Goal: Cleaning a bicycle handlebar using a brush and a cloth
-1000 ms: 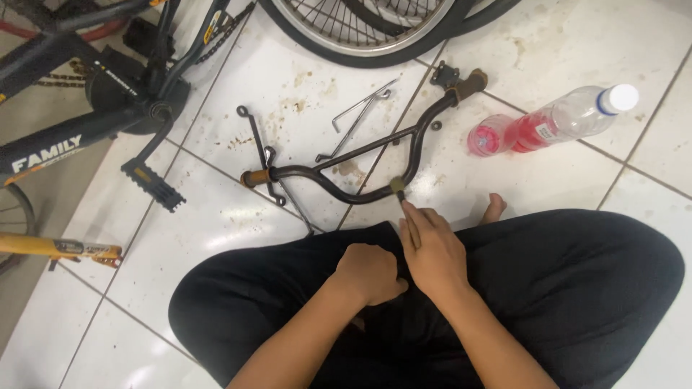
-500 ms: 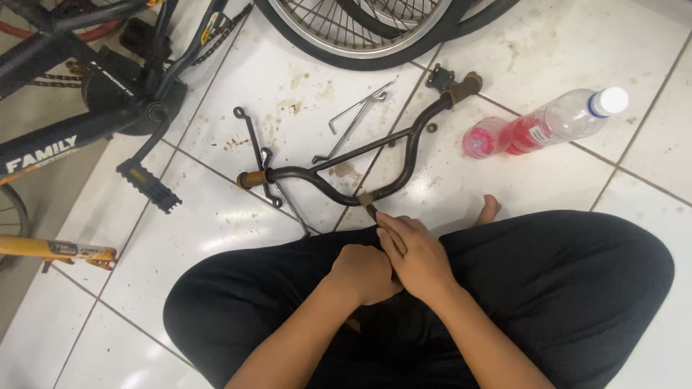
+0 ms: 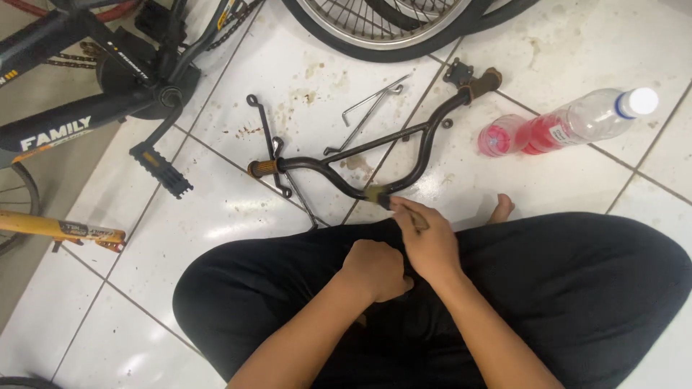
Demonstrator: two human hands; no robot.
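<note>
- Right hand (image 3: 431, 241) reaches forward off the lap, its fingertips (image 3: 401, 209) pinched on the low middle bend of the dark handlebar (image 3: 425, 140) — it lies on the white tiled floor (image 3: 216, 223)
- Left hand (image 3: 376, 269) — balled into a fist on the black trousers (image 3: 577, 288), just beside the right; whether it holds anything I cannot tell
- Plastic bottle (image 3: 569, 124) of pink liquid lies near the handlebar's far end

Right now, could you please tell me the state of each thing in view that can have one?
Dark curved metal handlebar: detached, lying flat on the tiles.
Clear plastic bottle with red liquid: on its side, white cap on, partly full.
Black bicycle pedal: attached to its crank.
Right hand: fingertips touching the handlebar's bend.
Left hand: closed in a fist, resting on the lap.
</note>
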